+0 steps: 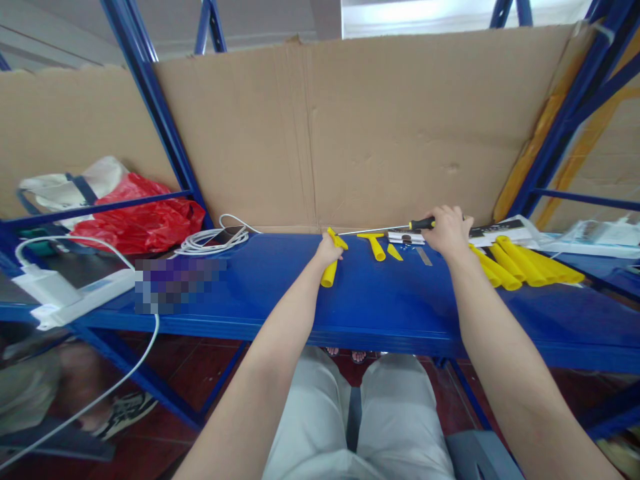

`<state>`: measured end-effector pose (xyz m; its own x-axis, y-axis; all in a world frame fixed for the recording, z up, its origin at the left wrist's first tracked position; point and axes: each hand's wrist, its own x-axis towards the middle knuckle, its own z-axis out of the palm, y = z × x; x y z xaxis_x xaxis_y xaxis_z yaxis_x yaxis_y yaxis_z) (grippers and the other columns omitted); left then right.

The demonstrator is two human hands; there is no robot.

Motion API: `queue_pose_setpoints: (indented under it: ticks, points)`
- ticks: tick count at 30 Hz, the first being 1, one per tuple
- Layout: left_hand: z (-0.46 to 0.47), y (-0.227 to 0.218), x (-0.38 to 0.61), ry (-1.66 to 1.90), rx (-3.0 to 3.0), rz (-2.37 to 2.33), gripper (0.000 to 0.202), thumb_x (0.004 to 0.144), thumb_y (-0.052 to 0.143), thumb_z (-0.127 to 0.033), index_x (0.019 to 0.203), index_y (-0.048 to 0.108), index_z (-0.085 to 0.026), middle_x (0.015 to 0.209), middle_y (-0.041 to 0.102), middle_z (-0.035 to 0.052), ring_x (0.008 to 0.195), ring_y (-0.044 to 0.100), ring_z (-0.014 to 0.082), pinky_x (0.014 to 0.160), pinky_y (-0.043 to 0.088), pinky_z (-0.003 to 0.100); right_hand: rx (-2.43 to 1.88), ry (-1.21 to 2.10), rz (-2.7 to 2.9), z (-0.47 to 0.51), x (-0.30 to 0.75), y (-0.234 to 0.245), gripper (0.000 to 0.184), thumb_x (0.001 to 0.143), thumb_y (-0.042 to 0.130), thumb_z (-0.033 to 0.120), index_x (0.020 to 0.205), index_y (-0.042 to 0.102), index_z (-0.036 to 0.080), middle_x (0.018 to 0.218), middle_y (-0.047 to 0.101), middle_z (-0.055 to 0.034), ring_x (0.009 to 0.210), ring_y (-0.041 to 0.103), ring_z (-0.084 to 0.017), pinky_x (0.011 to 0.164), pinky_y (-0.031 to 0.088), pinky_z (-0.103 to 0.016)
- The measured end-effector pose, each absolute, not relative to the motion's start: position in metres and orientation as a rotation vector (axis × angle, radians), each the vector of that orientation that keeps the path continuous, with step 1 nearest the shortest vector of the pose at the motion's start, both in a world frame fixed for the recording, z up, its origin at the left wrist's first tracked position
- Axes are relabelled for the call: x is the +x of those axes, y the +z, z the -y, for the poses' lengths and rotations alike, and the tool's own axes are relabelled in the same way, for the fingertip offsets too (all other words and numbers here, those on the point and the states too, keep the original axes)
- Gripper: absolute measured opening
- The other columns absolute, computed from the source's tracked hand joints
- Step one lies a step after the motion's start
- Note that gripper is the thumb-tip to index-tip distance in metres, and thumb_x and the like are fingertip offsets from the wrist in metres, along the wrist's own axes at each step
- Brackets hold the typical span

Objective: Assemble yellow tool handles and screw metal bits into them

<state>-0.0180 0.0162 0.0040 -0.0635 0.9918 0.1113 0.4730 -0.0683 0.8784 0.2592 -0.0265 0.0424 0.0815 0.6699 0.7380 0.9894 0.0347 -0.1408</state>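
Note:
My left hand [327, 252] is closed around a yellow plastic handle piece [330, 272] that rests on the blue shelf [280, 293]. My right hand [447, 230] grips the black and yellow handle of a long screwdriver [380, 229], whose thin shaft points left along the back of the shelf. Between the hands lie a yellow T-shaped piece [375, 244] and a small yellow wedge [395, 252]. A small grey metal strip [424, 256] lies just left of my right wrist.
Several yellow tube-like pieces [525, 268] lie to the right, with white papers [505, 231] behind them. A coiled white cable [213, 240], a red bag [140, 220], a white power strip [65, 293] sit left. Cardboard [350, 133] backs the shelf. Another person's shoe [123, 410] shows low left.

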Motion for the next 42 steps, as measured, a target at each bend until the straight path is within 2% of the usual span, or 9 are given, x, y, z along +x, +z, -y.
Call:
queue_pose_setpoints:
  ticks: [11, 33, 42]
  points:
    - [-0.0113, 0.0076, -0.0171, 1.061, 1.584, -1.584, 0.05, 0.079, 0.064, 0.002, 0.119, 0.04, -0.016, 0.1, 0.068, 0.0078, 0.07, 0.072, 0.0165, 0.059, 0.055, 0.024, -1.739, -0.529, 1.631, 0.0241, 0.2597, 0.0395, 0.019, 0.08, 0.053, 0.024, 0.092, 0.068, 0.019, 0.103, 0.062, -0.0148, 0.108, 0.047, -0.036, 0.089, 0.036, -0.057]
    - [-0.0076, 0.0111, -0.0154, 1.013, 1.585, -1.622, 0.047, 0.087, 0.061, -0.001, 0.125, 0.038, -0.012, 0.11, 0.067, 0.0111, 0.074, 0.073, 0.0147, 0.061, 0.056, 0.022, -1.804, -0.489, 1.653, 0.0283, 0.255, 0.0436, 0.022, 0.081, 0.054, 0.026, 0.096, 0.069, 0.02, 0.106, 0.062, -0.0146, 0.109, 0.047, -0.036, 0.089, 0.035, -0.054]
    - [-0.0088, 0.0103, -0.0156, 1.008, 1.563, -1.625, 0.048, 0.087, 0.061, -0.001, 0.127, 0.037, -0.012, 0.111, 0.068, 0.0124, 0.078, 0.074, 0.0154, 0.065, 0.057, 0.022, -1.803, -0.46, 1.683, 0.026, 0.257, 0.0421, 0.025, 0.075, 0.056, 0.022, 0.096, 0.07, 0.021, 0.106, 0.063, -0.014, 0.109, 0.048, -0.036, 0.09, 0.037, -0.056]
